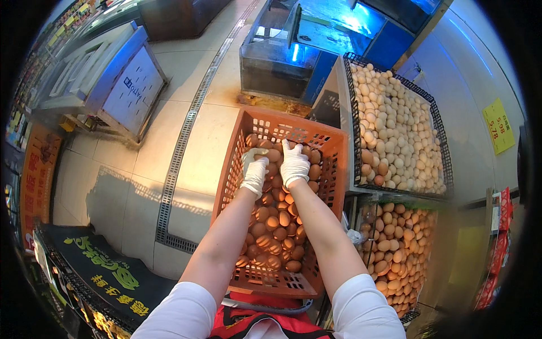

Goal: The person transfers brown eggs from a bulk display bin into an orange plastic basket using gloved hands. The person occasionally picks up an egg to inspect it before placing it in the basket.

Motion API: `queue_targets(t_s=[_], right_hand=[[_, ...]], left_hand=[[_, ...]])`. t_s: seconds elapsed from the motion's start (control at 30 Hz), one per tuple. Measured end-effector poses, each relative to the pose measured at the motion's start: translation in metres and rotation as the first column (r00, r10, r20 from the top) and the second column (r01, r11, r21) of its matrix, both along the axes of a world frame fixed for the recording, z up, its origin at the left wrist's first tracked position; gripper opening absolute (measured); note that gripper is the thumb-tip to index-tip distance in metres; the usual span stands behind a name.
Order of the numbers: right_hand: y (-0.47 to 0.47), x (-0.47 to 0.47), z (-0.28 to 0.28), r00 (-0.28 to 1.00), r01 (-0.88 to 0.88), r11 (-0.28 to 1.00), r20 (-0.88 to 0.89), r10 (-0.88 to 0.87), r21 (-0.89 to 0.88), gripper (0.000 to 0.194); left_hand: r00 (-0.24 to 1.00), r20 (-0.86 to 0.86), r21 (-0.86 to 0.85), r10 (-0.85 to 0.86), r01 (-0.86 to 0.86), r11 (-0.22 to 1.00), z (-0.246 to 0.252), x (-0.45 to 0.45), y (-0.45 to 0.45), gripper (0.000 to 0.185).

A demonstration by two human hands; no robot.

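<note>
An orange-brown plastic crate stands before me, with perforated walls and many brown eggs piled inside. My left hand, in a white glove, is at the left part of the crate's far half. Its thumb and fingers close about a brown egg. Just to the right, my right hand, also white-gloved, reaches down among the eggs with its fingers bent. What lies under its palm is hidden. Bands of light and shadow fall over the eggs nearer to me.
At right, a black crate holds pale eggs, with a bin of brown eggs below it. Blue-lit water tanks stand ahead. A floor drain grate runs along the left. A black cloth-covered stand is at lower left.
</note>
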State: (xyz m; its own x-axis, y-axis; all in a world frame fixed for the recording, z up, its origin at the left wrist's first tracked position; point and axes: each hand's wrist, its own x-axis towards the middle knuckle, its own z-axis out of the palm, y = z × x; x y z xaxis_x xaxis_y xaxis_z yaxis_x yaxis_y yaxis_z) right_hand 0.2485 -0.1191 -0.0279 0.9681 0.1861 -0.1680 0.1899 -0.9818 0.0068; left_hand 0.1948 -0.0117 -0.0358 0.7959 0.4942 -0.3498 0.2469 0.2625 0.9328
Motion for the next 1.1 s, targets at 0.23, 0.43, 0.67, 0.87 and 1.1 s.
queue_targets(t_s=[0.23, 0.43, 0.67, 0.87, 1.1], right_hand=[[0.001, -0.002, -0.013, 0.998, -0.027, 0.984, 0.060, 0.016, 0.175, 0.054], [-0.004, -0.012, -0.009, 0.996, -0.069, 0.973, 0.066, 0.055, 0.222, 0.048], [-0.007, -0.011, -0.009, 0.999, -0.022, 0.928, 0.054, 0.001, 0.372, 0.046], [-0.024, -0.006, -0.035, 0.972, 0.091, 0.160, -0.052, -0.230, 0.983, 0.052], [-0.032, -0.019, -0.024, 0.680, 0.487, -0.871, -0.654, 0.333, 0.063, 0.030]], left_hand=[[0.949, -0.198, 0.658, -0.244, 0.314, 0.685, -0.004, 0.014, 0.009, 0.048], [0.819, -0.495, 0.728, -0.292, 0.574, 0.375, 0.011, 0.022, 0.003, 0.059], [0.860, -0.373, 0.797, -0.348, 0.489, 0.355, -0.004, 0.027, 0.009, 0.045], [0.967, -0.095, 0.243, -0.237, 0.253, 0.936, 0.018, 0.018, 0.007, 0.043], [0.957, 0.276, -0.558, 0.090, 0.083, 0.825, -0.005, -0.006, 0.019, 0.042]])
